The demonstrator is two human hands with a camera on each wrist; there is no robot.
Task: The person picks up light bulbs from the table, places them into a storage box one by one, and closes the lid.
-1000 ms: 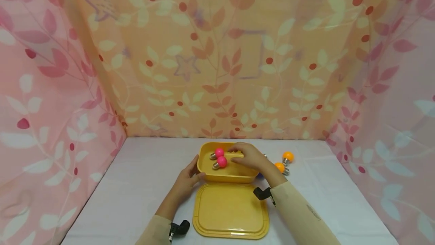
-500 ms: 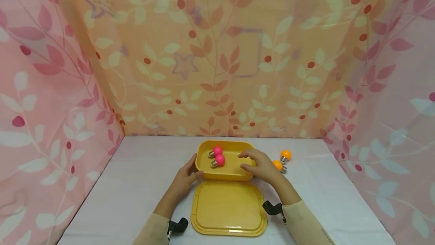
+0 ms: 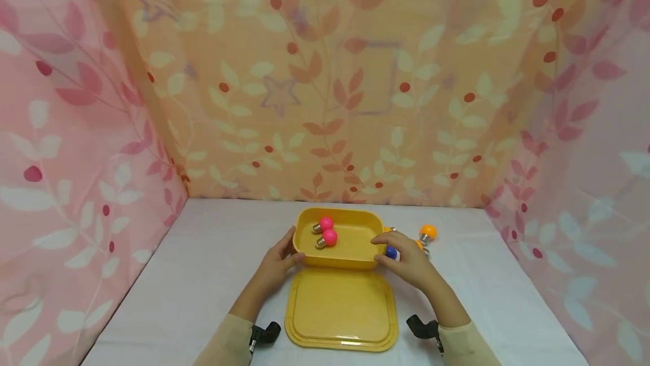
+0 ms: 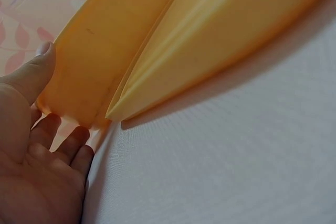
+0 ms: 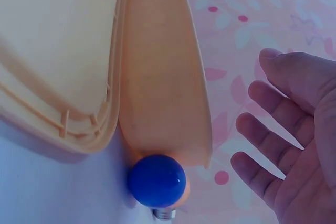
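Note:
Two pink light bulbs [image 3: 328,230] with metal screw bases lie inside the yellow plastic box [image 3: 355,264], toward its left side. My left hand [image 3: 276,261] holds the box's left end, thumb at the near corner and fingers around the end wall; in the left wrist view the hand [image 4: 42,145] lies along that wall. My right hand [image 3: 406,259] is at the box's right end, fingers spread and holding nothing. In the right wrist view, a blue bulb [image 5: 157,181] stands close to the box wall [image 5: 163,72], apart from the fingers [image 5: 268,145].
A yellow lid [image 3: 341,309] lies flat in front of the box. Orange bulbs [image 3: 428,232] lie on the white cloth [image 3: 218,253] to the right, partly hidden behind my right hand. Patterned curtains [image 3: 325,101] enclose the back and sides.
My right hand has drawn back to the right from over the inside of the box to its right end. The pink bulbs stay put, and my left hand keeps its place.

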